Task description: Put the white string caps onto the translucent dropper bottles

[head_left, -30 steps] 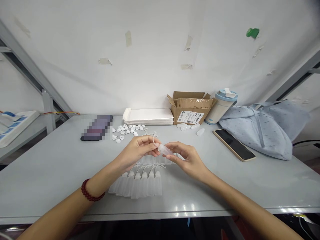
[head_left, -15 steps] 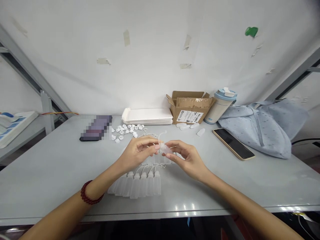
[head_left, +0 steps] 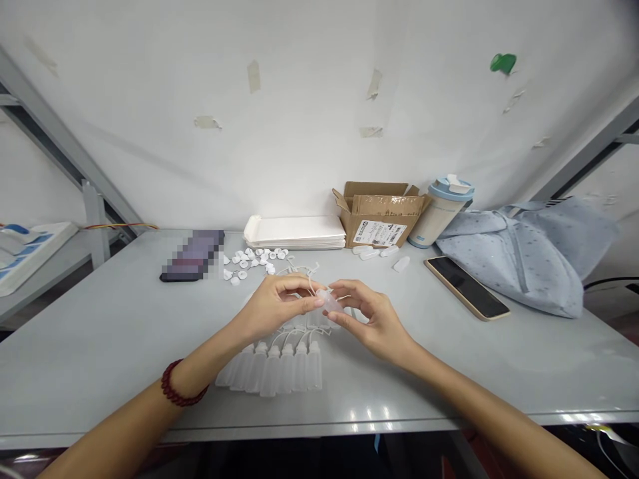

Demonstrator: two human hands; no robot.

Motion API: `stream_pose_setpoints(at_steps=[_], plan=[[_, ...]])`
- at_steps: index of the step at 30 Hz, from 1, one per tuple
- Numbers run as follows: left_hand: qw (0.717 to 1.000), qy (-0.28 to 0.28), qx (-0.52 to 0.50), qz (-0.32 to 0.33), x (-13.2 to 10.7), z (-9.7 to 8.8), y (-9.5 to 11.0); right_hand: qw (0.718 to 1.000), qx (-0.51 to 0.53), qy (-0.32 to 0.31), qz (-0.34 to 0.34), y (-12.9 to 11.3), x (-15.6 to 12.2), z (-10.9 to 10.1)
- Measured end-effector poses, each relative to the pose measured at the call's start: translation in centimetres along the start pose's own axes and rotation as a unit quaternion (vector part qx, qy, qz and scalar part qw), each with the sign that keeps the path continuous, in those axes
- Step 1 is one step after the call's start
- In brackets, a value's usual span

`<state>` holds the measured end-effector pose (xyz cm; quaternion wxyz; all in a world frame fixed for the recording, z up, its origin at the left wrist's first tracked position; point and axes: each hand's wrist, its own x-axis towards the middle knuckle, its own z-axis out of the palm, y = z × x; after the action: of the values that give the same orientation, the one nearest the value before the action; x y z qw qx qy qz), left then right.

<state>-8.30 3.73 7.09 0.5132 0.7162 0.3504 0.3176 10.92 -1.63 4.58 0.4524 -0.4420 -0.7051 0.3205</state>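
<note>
A small translucent plastic bottle (head_left: pixel 331 302) is held between my two hands above the table. My left hand (head_left: pixel 274 299), with a dark red bracelet at the wrist, pinches its neck end with thumb and fingers; the cap there is mostly hidden. From that end a thin white tube (head_left: pixel 311 279) sticks up. Around the bottle's body, the thumb and fingers of my right hand (head_left: pixel 374 316) are closed. Below my hands lies a row of similar bottles (head_left: pixel 272 372), several with thin tubes curving from their caps. More bottles (head_left: pixel 299 322) lie partly hidden behind my hands.
Loose white caps (head_left: pixel 254 258) are scattered beyond my left hand. Several uncapped bottles (head_left: pixel 369 253) lie before a cardboard box (head_left: pixel 382 219). White flat packages (head_left: pixel 299 233), a tumbler (head_left: pixel 442 213), a phone (head_left: pixel 466 287), a blurred dark device (head_left: pixel 200 249) and a blue cloth bag (head_left: pixel 519 259) surround the workspace.
The bottle has tilted more steeply and shifted slightly left and down. Its thin tube now leans left, and my left thumb sits further onto the neck.
</note>
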Motion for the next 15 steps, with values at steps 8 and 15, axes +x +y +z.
stream_pose_setpoints(at_steps=[8, 15], plan=[[0.999, -0.021, -0.039, -0.008, 0.08, 0.05, -0.37, 0.999, -0.028, -0.012, -0.044, -0.19, -0.05, -0.07], [0.998, -0.004, -0.056, -0.024, 0.10, 0.09, 0.16, 0.995, -0.055, 0.013, -0.081, -0.52, -0.06, -0.03]])
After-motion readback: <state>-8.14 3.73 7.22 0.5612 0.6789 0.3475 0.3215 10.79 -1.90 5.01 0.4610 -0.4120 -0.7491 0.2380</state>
